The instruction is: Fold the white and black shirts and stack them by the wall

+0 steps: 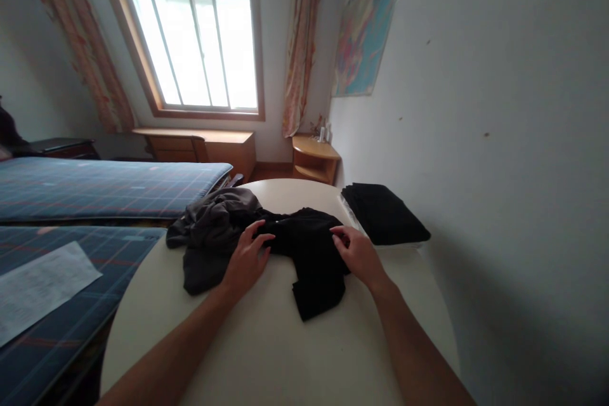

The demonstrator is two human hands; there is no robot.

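A black garment (316, 254) lies spread on the white round table (285, 355), with one part of it hanging toward me. My left hand (248, 254) is over the garment's left end, fingers curved and apart, next to the grey clothing. At the garment's right edge is my right hand (359, 255), its fingers bent and a gap showing between them; whether the fingertips touch the cloth is hard to see. A crumpled heap of dark grey clothing (209, 222) lies left of the black garment and partly touches it.
A folded black stack of cloth (385, 212) rests on a white base near the wall (499, 203). Left of the table are plaid mattresses (118, 190) with a paper sheet (47, 285). A corner shelf (314, 149) and a desk (228, 146) stand beyond.
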